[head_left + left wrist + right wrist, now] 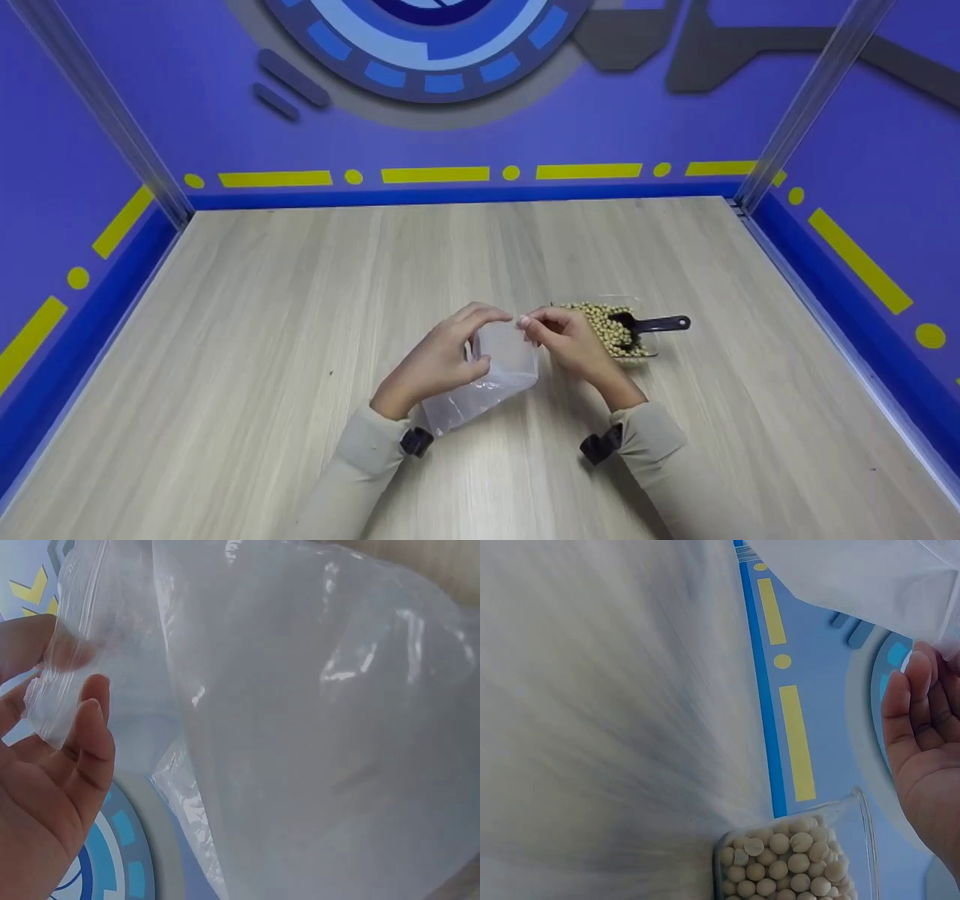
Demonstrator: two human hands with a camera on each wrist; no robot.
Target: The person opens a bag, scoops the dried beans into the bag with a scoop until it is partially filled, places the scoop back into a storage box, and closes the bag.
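Observation:
A clear plastic zip bag (pixel 511 360) hangs between both hands above the table, its lower part slanting down to the left. My left hand (pixel 439 358) holds the zip edge on the left; in the left wrist view the bag's ridged zip strip (pixel 75 645) passes between the fingers. With thumb and finger, my right hand (pixel 571 341) pinches the top right corner. The bag (pixel 315 735) fills most of the left wrist view and no contents show in it. Just beyond the right hand is a clear tub of pale round beans (pixel 600 319).
A black scoop (pixel 660 324) is stuck in the beans, its handle jutting right past the tub's rim. The wood-grain table (pixel 262 337) is bordered by blue printed walls (pixel 450 142) at the back and sides.

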